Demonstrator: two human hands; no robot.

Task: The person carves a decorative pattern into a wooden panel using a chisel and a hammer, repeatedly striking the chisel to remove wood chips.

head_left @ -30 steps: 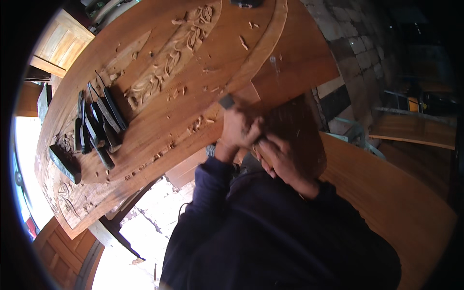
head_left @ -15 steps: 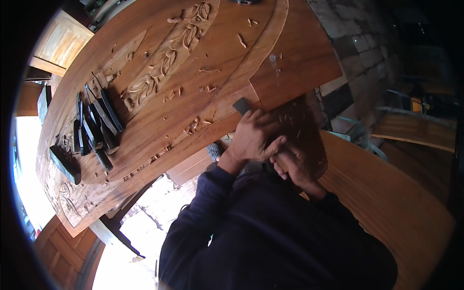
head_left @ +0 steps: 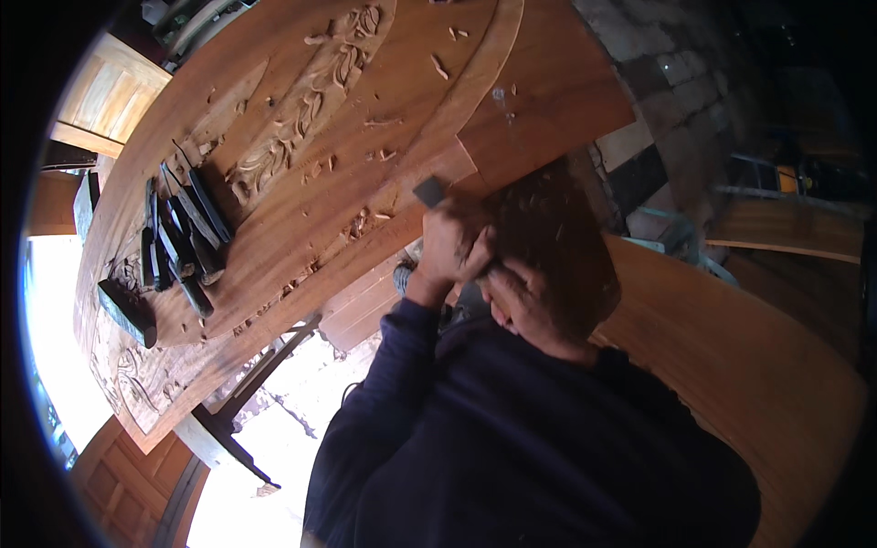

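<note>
My left hand (head_left: 454,242) is closed around a wide flat chisel (head_left: 429,191). Its grey blade sticks out past my fingers, over the near border of the carved wooden panel (head_left: 393,173). Behind it, my right hand (head_left: 534,306) is wrapped round the handle end, close against my body. Both hands hide most of the handle. Whether the blade's edge touches the wood, I cannot tell. Curled wood shavings (head_left: 361,224) lie along the border left of the blade. A raised leaf carving (head_left: 311,114) runs across the panel farther off.
Several carving tools (head_left: 183,224) lie bunched on the panel's left side, beside a dark, pale-faced block (head_left: 126,312). A dark brown wooden surface (head_left: 557,219) is right of my hands. Another smooth board (head_left: 731,356) stretches along my right. Tiled floor (head_left: 685,100) shows at upper right.
Both hands and the chisel have shifted left and slightly nearer along the panel's border. The view has also moved a little. My grip on the chisel stays closed.
</note>
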